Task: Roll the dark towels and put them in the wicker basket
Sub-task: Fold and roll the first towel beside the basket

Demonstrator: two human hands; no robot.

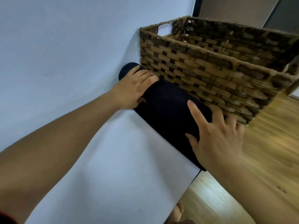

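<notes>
My left hand [135, 88] lies palm-down over the far end of the dark navy rolled towel [168, 109], fingers curved over the top of the roll and thumb tucked at its near side, just left of centre in the frame. My right hand [216, 139] is spread flat and wide on the near end of the same roll, right of centre, fingers splayed with the tips touching the lower edge of the brown woven wicker basket [202, 68]. The towel is rolled into a thick tube lying on the pale blue-white tabletop [64, 54], pressed right against the front wall of the basket, which fills the upper right of the frame. From this angle I see no towel inside the basket. Wooden plank flooring [267, 151] shows at the right and lower right, and my bare foot [178, 212] shows at the bottom edge.
</notes>
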